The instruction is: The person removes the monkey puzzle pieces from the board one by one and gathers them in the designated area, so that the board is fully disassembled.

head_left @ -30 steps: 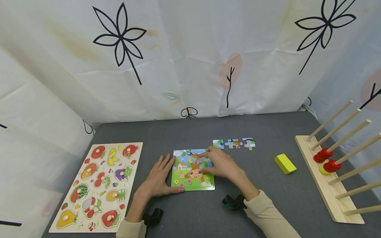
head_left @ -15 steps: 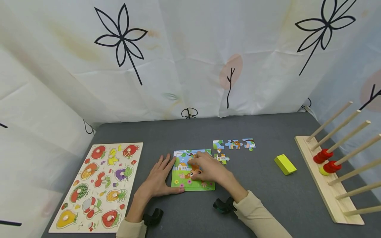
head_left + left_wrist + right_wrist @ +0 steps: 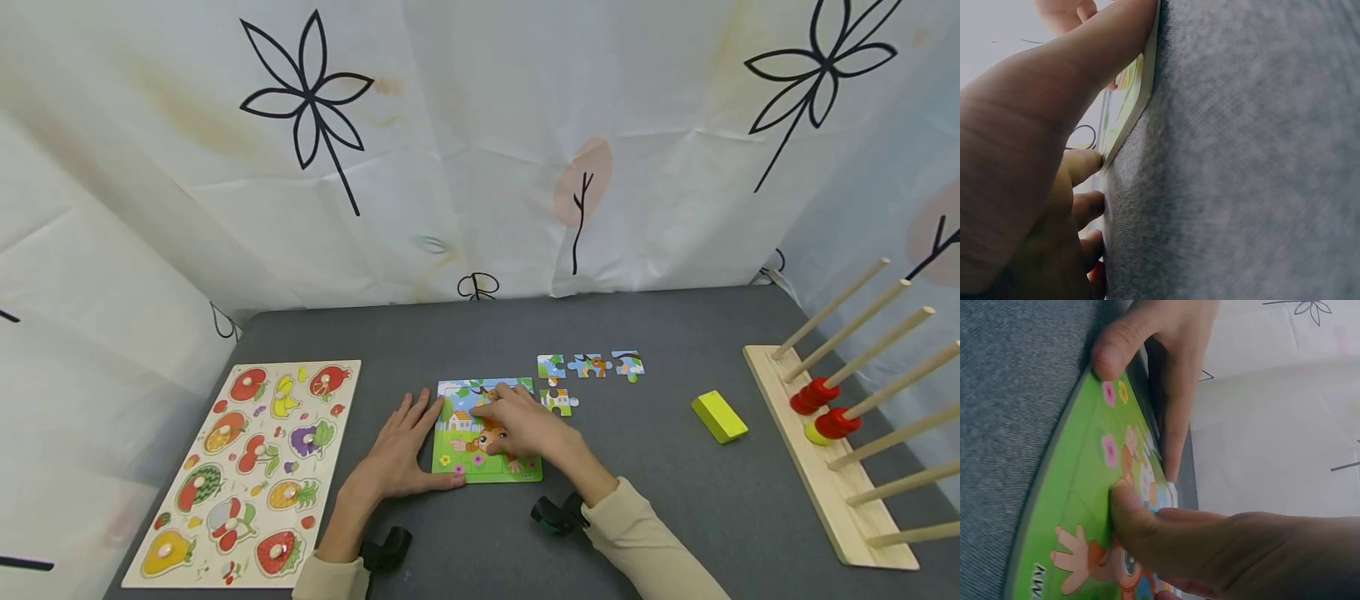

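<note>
A small jigsaw puzzle (image 3: 487, 471) with a monkey picture lies flat on the dark table, partly covered by my right hand. My left hand (image 3: 397, 450) steadies it from the left, fingers straight, index fingertip at the left edge and thumb on the bottom-left corner. Over the middle of the picture is my right hand (image 3: 528, 425), its index fingertip near the little house. In the right wrist view, the right thumb (image 3: 1129, 509) rests on the picture beside the monkey. Just right of the puzzle lies a loose jigsaw piece (image 3: 556, 402).
Several more loose pieces, such as one with a branch (image 3: 627, 364), line up behind it. A fruit peg board (image 3: 251, 475) lies at the left. To the right are a yellow block (image 3: 720, 417) and a wooden peg rack (image 3: 832, 475) with red and yellow rings.
My right hand has moved left from the puzzle's right edge onto its middle, uncovering the loose piece beside it. My left hand has stayed at the left edge.
</note>
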A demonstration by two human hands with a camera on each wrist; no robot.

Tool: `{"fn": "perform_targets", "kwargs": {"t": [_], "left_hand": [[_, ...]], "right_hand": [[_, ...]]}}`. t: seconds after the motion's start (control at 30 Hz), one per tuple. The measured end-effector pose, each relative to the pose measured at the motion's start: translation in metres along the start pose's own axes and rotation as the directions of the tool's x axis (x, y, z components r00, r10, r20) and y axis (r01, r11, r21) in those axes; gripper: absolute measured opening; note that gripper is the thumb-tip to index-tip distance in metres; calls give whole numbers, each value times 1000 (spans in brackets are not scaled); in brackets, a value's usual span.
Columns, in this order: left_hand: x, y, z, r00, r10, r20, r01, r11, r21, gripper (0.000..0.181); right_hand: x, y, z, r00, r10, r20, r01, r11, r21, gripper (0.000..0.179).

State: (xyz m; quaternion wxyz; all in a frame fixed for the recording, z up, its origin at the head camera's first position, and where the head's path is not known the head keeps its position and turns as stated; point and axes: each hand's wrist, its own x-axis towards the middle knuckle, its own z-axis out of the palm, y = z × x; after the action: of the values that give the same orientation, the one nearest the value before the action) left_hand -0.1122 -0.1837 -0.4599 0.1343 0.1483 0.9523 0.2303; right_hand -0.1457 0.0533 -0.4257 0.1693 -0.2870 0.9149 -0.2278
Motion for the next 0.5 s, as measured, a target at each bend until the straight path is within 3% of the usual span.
{"fn": "perform_targets", "kwargs": {"t": [0.23, 0.5], "left_hand": [[0, 0, 1, 1000, 0, -9, 0, 1000, 4, 119], [0, 0, 1, 1000, 0, -11, 0, 1000, 6, 119]], "right_hand": [[2, -1, -5, 999, 27, 47, -28, 999, 34, 53], [2, -2, -5, 999, 33, 38, -36, 997, 65, 51]]}}
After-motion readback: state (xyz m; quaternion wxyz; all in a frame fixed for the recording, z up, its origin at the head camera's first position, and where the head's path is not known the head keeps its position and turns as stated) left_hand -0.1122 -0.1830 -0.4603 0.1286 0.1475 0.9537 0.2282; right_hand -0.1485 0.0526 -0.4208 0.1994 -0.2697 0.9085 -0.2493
